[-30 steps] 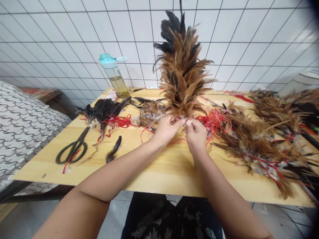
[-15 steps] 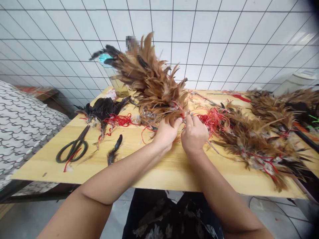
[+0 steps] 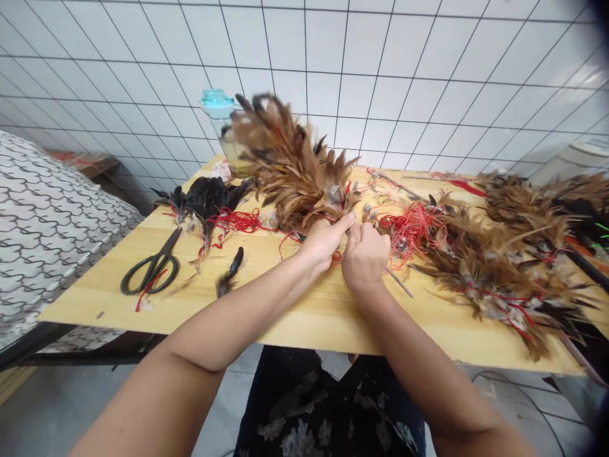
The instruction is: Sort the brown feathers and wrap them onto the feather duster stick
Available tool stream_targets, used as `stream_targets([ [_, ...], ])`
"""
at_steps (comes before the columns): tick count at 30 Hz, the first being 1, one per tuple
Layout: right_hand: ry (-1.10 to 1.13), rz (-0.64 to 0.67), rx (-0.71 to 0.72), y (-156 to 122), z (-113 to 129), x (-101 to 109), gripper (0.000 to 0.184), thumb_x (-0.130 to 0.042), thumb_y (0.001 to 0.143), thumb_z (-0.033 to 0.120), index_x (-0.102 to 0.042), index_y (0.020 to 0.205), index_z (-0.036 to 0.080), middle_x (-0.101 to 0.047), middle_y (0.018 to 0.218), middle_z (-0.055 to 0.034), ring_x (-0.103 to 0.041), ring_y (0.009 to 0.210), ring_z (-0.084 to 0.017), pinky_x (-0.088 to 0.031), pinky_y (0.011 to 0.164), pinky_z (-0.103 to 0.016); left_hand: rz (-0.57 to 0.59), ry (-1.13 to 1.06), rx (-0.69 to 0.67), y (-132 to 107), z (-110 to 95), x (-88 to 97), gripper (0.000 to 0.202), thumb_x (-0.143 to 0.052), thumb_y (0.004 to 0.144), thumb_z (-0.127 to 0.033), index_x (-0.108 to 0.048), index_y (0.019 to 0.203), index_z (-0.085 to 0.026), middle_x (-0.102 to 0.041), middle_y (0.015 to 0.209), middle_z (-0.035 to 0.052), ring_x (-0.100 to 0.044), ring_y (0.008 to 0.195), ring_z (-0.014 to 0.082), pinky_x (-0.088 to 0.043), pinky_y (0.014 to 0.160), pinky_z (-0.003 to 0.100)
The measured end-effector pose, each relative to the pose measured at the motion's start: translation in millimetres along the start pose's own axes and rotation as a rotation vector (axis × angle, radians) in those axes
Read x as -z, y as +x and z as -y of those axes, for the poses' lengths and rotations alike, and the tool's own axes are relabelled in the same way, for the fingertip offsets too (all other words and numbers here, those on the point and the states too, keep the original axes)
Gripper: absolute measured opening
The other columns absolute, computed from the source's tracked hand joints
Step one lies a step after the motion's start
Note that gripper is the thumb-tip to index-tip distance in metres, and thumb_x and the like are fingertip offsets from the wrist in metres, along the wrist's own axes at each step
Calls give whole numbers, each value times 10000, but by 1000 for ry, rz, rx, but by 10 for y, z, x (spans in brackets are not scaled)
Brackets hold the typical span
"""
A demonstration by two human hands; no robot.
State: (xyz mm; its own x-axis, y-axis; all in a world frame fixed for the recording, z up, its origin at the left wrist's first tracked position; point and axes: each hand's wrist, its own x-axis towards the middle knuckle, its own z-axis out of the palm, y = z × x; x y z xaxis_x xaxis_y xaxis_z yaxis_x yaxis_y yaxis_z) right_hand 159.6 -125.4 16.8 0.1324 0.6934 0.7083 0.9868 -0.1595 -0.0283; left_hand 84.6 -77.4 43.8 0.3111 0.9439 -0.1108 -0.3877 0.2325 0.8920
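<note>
A duster of brown feathers (image 3: 299,168) slants up and to the left from my hands, its tip blurred. My left hand (image 3: 323,246) is closed at the lower end of the feathers, thumb stretched toward the right hand. Right beside it, my right hand (image 3: 364,257) makes a fist around the duster's stick; a thin grey rod end (image 3: 399,282) shows below that fist. Red string shows at the feather base, partly hidden by the fingers. Just right of the fist lies a tangle of red string (image 3: 412,228).
On the wooden table (image 3: 295,324) lie black scissors (image 3: 152,266), a loose dark feather (image 3: 231,273) and a black feather bundle (image 3: 207,197). Brown feather bundles (image 3: 499,266) cover the right side. A bottle with a turquoise lid (image 3: 217,105) stands by the tiled wall.
The feathered end of the duster has swung lower, uncovering the bottle's lid. Both hands stay close together at its base. The whole view has shifted slightly.
</note>
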Motion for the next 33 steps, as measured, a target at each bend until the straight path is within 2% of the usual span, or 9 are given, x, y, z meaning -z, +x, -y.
stream_targets([
  [3,61,105,-65,-8,36,7,384,-281,1003,176,-664,1003,144,-622,804,-101,-505,730,-206,-252,683,-356,73,77,-104,39,-16,51,331,-833,641,-417,-661,692,-138,-627,604,-11,-580,637,118,-441,656,229],
  [6,282,247,-140,41,-28,13,285,-407,950,200,-649,1087,139,-640,906,-111,-529,764,-207,-301,679,-332,128,132,-154,110,-24,120,352,-811,658,-448,-665,699,-130,-625,623,-9,-549,593,106,-435,609,229],
  [9,808,466,-223,131,-197,9,243,-514,911,360,-645,896,155,-607,803,-51,-504,704,-169,-336,636,-291,202,159,-160,199,-13,196,359,-796,683,-463,-684,743,-127,-655,685,5,-570,620,109,-453,632,236],
  [13,1399,691,-377,211,-432,21,443,-591,824,608,-605,788,167,-519,663,24,-419,585,-95,-323,559,-240,291,190,-163,264,-3,260,374,-799,684,-486,-692,727,-130,-671,707,13,-589,648,116,-470,676,247],
  [16,1507,836,-472,246,-514,61,505,-733,691,637,-617,784,154,-523,633,40,-427,555,-63,-333,526,-203,355,223,-137,260,-10,280,399,-779,702,-516,-687,712,-128,-673,705,16,-591,643,123,-472,670,256],
  [19,1602,992,-554,310,-546,110,544,-820,600,608,-630,818,146,-572,662,23,-544,600,-71,-362,499,-168,409,269,-117,249,-26,296,406,-755,732,-522,-691,714,-121,-674,700,23,-597,653,131,-472,678,261],
  [26,1824,1185,-637,480,-650,204,419,-870,626,437,-652,843,153,-689,865,-56,-676,717,-120,-418,449,-137,436,275,-153,205,-111,299,369,-749,750,-499,-707,717,-133,-678,719,30,-606,688,133,-469,703,247],
  [30,1846,1237,-628,530,-661,258,318,-828,695,376,-676,854,147,-701,851,-87,-629,656,-110,-373,400,-143,418,322,-153,163,-196,303,393,-763,708,-541,-715,681,-152,-660,660,31,-609,682,151,-474,700,251],
  [33,1858,1224,-606,547,-632,286,334,-840,671,391,-679,803,129,-669,778,-59,-484,526,-48,-312,374,-144,422,370,-182,155,-249,320,383,-755,713,-548,-735,689,-166,-695,712,52,-637,760,179,-494,780,272],
])
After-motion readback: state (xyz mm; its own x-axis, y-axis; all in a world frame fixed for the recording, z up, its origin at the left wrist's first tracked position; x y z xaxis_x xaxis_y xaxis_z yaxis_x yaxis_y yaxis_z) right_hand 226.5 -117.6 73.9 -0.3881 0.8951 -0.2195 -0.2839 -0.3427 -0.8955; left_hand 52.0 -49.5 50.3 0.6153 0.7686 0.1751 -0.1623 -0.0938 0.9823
